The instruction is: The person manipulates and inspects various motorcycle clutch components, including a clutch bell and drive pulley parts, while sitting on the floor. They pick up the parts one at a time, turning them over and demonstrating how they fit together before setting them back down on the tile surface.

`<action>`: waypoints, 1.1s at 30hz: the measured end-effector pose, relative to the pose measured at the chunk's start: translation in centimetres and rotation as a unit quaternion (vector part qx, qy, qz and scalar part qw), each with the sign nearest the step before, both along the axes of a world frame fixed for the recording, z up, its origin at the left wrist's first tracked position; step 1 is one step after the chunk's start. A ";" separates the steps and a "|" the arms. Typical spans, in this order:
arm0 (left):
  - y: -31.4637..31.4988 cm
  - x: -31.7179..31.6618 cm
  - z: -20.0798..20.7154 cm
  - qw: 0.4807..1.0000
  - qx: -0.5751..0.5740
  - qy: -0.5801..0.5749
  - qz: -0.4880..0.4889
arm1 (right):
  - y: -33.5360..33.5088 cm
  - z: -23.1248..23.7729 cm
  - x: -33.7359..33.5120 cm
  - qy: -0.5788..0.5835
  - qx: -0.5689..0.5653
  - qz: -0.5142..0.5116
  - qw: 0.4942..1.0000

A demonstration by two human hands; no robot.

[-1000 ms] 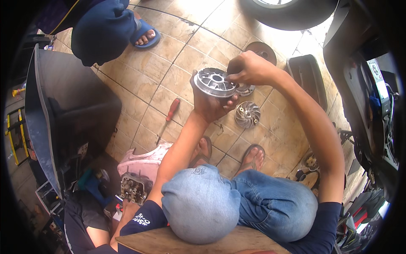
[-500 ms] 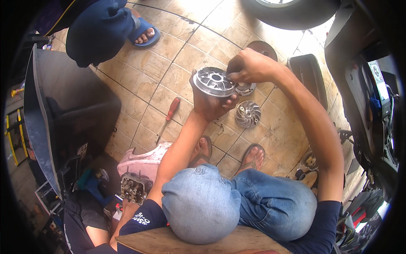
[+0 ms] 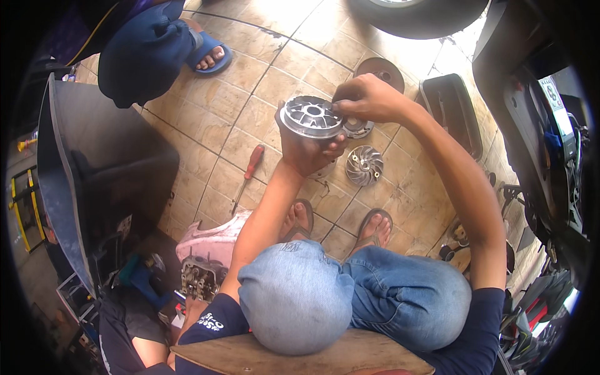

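- My left hand [image 3: 309, 150] has a firm grip on one round, ribbed metal pulley [image 3: 310, 116], cupping it from below with the open face turned up; it is held in the air above the tiled floor [image 3: 262, 75].
- My right hand [image 3: 369, 97] is pinched at the pulley's right rim, fingertips touching the metal there; whether they grasp a small part as well I cannot tell.
- Just below and right of the pulley, one finned metal disc [image 3: 364, 165] lies flat on the floor.
- Right behind the pulley, partly hidden by my right hand, sits one dark round part [image 3: 359, 128].
- Beyond the pulley, farther from me, lies one brownish disc [image 3: 379, 67].
- To the right of the pulley, one black tray [image 3: 451, 112] rests on the floor.
- Left of the pulley and lower, one red-handled screwdriver [image 3: 249, 174] lies on the tiles.
- Below the pulley I count my two feet in sandals [image 3: 375, 228], and nearer still my two knees in blue jeans [image 3: 350, 294].
- Up and left of the pulley, another person's one foot in a blue sandal [image 3: 209, 53] stands on the floor.
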State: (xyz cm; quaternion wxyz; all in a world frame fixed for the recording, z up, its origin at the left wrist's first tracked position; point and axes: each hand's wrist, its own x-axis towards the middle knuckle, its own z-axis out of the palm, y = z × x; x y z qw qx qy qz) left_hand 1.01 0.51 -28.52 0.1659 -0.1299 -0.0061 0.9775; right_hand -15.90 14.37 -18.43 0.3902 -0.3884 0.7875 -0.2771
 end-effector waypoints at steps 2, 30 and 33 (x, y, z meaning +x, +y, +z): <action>0.3 -0.1 0.4 0.999 -0.018 -0.024 0.009 | 1.0 -0.7 0.1 0.004 -0.027 -0.047 0.999; -0.2 0.1 -0.4 0.999 -0.003 0.035 0.038 | 7.8 -8.6 8.4 -0.084 0.112 -0.044 0.989; -0.4 0.0 -0.1 0.997 -0.020 0.040 0.066 | 7.7 -8.9 9.2 -0.073 0.099 -0.026 0.992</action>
